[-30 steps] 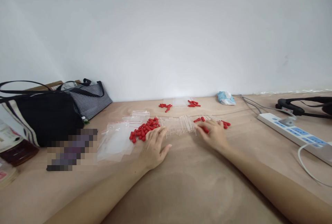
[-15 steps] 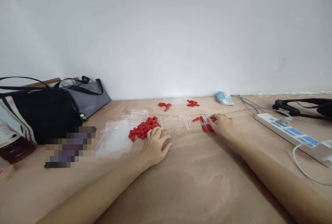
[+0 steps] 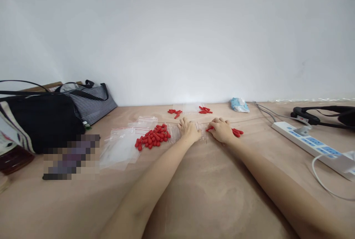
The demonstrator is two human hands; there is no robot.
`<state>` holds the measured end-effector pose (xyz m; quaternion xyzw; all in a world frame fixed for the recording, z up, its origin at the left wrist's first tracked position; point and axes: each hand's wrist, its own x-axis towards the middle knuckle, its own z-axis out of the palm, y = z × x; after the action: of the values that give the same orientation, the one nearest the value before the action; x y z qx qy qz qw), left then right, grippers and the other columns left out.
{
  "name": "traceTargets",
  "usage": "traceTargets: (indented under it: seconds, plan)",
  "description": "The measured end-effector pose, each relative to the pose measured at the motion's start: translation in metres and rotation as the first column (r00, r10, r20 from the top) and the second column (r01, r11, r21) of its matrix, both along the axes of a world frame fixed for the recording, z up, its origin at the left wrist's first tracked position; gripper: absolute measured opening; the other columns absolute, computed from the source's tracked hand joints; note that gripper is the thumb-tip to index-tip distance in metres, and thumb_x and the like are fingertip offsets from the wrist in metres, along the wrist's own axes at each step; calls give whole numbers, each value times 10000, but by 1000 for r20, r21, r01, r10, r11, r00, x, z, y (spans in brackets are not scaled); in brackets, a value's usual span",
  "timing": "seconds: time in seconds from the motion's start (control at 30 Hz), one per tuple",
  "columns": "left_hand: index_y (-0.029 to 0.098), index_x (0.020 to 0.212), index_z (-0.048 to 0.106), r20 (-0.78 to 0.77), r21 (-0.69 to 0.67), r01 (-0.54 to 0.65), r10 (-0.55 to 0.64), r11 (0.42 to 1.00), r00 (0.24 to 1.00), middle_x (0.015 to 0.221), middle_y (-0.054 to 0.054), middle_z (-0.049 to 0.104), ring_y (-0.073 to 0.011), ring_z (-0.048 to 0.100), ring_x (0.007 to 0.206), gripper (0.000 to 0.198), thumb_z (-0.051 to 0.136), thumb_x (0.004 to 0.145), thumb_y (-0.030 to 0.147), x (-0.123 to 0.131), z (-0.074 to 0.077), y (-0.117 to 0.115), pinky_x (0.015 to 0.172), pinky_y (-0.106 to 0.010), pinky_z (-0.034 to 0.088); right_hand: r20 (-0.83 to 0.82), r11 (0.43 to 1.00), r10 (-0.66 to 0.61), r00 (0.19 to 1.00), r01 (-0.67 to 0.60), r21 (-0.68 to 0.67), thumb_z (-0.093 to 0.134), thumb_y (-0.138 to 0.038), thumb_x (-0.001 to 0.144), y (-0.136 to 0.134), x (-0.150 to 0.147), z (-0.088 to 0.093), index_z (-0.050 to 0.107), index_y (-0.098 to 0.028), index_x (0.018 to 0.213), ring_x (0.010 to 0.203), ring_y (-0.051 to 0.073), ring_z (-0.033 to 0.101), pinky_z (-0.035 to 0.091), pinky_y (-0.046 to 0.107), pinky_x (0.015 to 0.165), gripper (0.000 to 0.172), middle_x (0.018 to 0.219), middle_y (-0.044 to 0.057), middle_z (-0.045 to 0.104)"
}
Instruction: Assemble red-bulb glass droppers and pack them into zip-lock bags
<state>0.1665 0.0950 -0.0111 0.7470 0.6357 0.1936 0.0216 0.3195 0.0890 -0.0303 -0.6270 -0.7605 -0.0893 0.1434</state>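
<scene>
My left hand (image 3: 190, 131) reaches over a row of thin clear tubes (image 3: 174, 134), its fingers apart and the tips at the row's far side. Whether it touches a tube is hidden under the hand. Just right of the row, my right hand (image 3: 222, 131) is closed, with a red rubber bulb (image 3: 210, 128) at its fingertips. Several more red bulbs (image 3: 237, 132) lie against the table right of that hand. A large heap of red bulbs (image 3: 154, 136) sits at the left end of the row.
Clear zip bags (image 3: 119, 144) lie left of the heap. Farther back are two small red groups (image 3: 174, 112) (image 3: 205, 110) and a blue tissue pack (image 3: 239, 105). A power strip (image 3: 307, 141) with cables stands right; black (image 3: 41, 120) and striped (image 3: 93, 102) bags stand left.
My left hand has moved right, from beside the red heap to over the tubes. My right hand has shifted left to the single bulb; the bulbs it was at now lie farther right.
</scene>
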Motion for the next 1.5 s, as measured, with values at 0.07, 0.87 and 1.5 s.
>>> traceTargets:
  seconds: [0.07,0.87,1.5]
  plan:
    - [92,914,623,2,-28,-16,16,999,1000,1143,-192,409,-352,297,1094,372,573,675,373,6,-1,2,856,-448,263,2,1000,10,1000,-10,-5,490,-251,778,0,0,-1,615,-207,818,920,233,451,273,373,733,138,964,69,598]
    - [177,818,624,105,189,485,-509,854,855,837,-24,603,-143,565,754,151,478,835,210,-111,5,-58,704,-273,453,-494,916,402,771,-340,215,445,-227,815,-40,-38,-3,579,-175,948,774,172,548,409,311,711,196,832,65,608]
    - [154,907,616,127,330,601,-665,728,736,803,-37,628,-122,587,701,199,424,855,162,-130,-17,-80,632,-226,474,-678,761,521,519,-641,95,463,-148,808,-77,-71,-2,605,-167,866,781,135,541,438,267,719,154,822,47,603]
